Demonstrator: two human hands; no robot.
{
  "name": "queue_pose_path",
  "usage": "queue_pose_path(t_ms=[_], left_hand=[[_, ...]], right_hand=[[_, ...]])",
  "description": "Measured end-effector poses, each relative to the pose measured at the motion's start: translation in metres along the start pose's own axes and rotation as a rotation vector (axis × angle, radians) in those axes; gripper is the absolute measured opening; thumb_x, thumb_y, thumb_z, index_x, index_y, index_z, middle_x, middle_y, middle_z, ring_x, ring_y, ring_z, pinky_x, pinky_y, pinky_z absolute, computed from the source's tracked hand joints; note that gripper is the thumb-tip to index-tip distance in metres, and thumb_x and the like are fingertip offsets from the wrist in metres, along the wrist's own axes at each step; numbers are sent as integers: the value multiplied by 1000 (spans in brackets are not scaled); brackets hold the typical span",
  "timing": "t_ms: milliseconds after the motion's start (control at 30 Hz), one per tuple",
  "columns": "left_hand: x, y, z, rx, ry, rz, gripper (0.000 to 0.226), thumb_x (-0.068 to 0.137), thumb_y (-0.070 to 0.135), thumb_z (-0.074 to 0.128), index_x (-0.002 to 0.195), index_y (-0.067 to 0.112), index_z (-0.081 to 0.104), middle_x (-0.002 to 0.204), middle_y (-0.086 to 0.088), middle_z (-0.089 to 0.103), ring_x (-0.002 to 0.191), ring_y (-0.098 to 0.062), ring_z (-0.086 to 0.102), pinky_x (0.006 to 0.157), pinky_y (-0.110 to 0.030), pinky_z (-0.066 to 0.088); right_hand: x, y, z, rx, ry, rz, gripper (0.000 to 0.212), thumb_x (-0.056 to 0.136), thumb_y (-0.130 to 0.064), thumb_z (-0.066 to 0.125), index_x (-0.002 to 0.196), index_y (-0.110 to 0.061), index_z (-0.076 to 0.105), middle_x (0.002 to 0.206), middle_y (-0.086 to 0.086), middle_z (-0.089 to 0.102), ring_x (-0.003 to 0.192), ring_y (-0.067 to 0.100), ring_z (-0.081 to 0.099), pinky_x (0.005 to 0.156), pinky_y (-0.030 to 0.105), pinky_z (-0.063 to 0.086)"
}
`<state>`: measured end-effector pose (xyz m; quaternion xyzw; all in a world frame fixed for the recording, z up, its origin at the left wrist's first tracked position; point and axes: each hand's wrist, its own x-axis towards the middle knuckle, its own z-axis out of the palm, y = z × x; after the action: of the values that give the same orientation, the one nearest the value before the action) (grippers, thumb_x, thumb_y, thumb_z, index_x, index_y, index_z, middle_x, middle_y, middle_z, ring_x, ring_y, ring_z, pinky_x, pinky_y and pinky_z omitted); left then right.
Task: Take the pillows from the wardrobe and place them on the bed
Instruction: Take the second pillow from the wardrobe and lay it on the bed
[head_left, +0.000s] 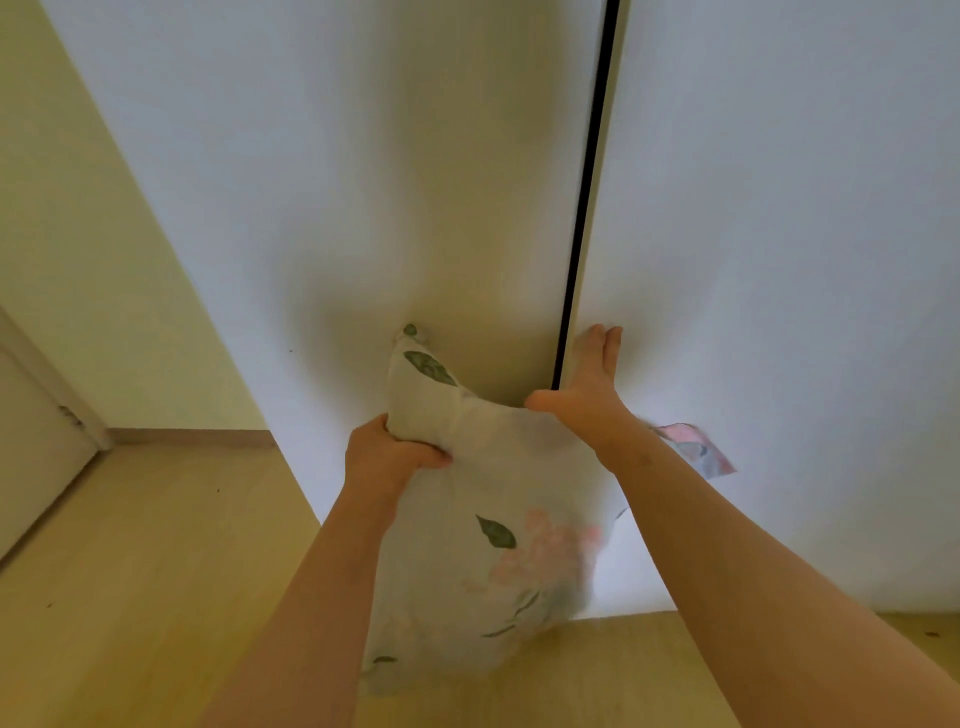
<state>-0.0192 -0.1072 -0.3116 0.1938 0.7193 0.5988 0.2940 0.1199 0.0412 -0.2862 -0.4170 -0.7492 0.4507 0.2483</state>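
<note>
Pillow (483, 525) gripped by left hand (387, 452); right hand (587, 387) flat on wardrobe door (779, 260).

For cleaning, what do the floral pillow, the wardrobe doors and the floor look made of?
Pillow: soft printed fabric, creasing under the left hand. Wardrobe doors: smooth matte white panels, likely laminate. Floor: pale wood-grain boards, maybe laminate.

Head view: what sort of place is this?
Probably a home bedroom: tall white wardrobe doors, a floral pillow gripped by the left hand, and a pale wood floor. No bed is in view.
</note>
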Motion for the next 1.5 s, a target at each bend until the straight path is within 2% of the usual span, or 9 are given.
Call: queue_pose_path(t_ms=[267, 600, 767, 867, 1000, 1133, 1200, 1400, 1500], left_hand=[[8, -2, 3, -11, 36, -2, 42, 29, 9, 74, 69, 22, 64, 72, 3, 68, 71, -21, 63, 59, -32, 53], [2, -5, 4, -60, 29, -22, 48, 32, 6, 77, 75, 21, 65, 83, -3, 70, 82, -28, 65, 75, -44, 56], [-4, -4, 4, -94, 25, -28, 46, 33, 5, 76, 75, 20, 65, 82, -3, 70, 80, -27, 66, 71, -40, 56], [-8, -4, 1, -122, 4, -37, 45, 33, 1, 75, 75, 16, 67, 80, -4, 71, 77, -27, 67, 69, -39, 57], [-24, -11, -8, -164, -39, -94, 46, 33, -3, 74, 75, 14, 68, 69, 1, 74, 68, -21, 70, 57, -31, 56], [-45, -30, -23, -188, 0, -132, 48, 33, -4, 75, 76, 14, 68, 69, 2, 75, 70, -21, 69, 55, -30, 55], [-53, -40, -36, -200, 57, -139, 49, 32, -6, 75, 77, 14, 67, 68, 3, 74, 72, -22, 68, 57, -30, 54], [-90, -72, -97, -131, 248, -165, 54, 47, -12, 80, 83, 22, 60, 83, 4, 66, 80, -19, 63, 53, -21, 50], [-106, -88, -125, 178, 436, -141, 73, 57, -5, 77, 117, 21, 45, 109, 0, 56, 107, -30, 52, 78, -32, 51]], right_hand=[[23, 7, -2, -62, -48, 23, 111, 75, -13, 72, 144, -18, -15, 150, -6, -33, 144, 17, 2, 93, 22, 21], [29, 3, -13, -50, -135, 12, 108, 75, -8, 73, 146, -14, -9, 152, 2, -28, 144, 21, -3, 112, 31, 18], [15, 5, -9, 21, -352, -7, 110, 68, -18, 79, 146, -30, 1, 155, 2, 9, 140, 25, 18, 111, 40, 28], [0, 19, 4, -321, -528, -40, 109, 63, -36, 80, 143, -38, 6, 152, 0, 21, 142, 27, 13, 114, 51, 18], [-18, 42, 20, -672, -448, -106, 107, 57, -51, 75, 141, -41, 9, 154, -4, 19, 143, 30, 1, 110, 58, -1], [-39, 51, 37, -740, -339, -168, 69, 58, -57, 70, 118, -35, 46, 113, -5, 56, 117, 25, 43, 100, 48, 22], [-51, 50, 52, -658, -370, -180, 48, 61, -54, 69, 102, -35, 54, 89, -10, 57, 100, 21, 53, 86, 39, 25], [-85, 36, 112, -533, -605, -242, 37, 73, -43, 65, 105, -27, 57, 94, -2, 69, 85, 22, 62, 75, 35, 48], [-102, 25, 150, -505, -701, -279, 32, 77, -36, 61, 105, -20, 59, 92, 4, 70, 82, 24, 63, 66, 32, 47]])
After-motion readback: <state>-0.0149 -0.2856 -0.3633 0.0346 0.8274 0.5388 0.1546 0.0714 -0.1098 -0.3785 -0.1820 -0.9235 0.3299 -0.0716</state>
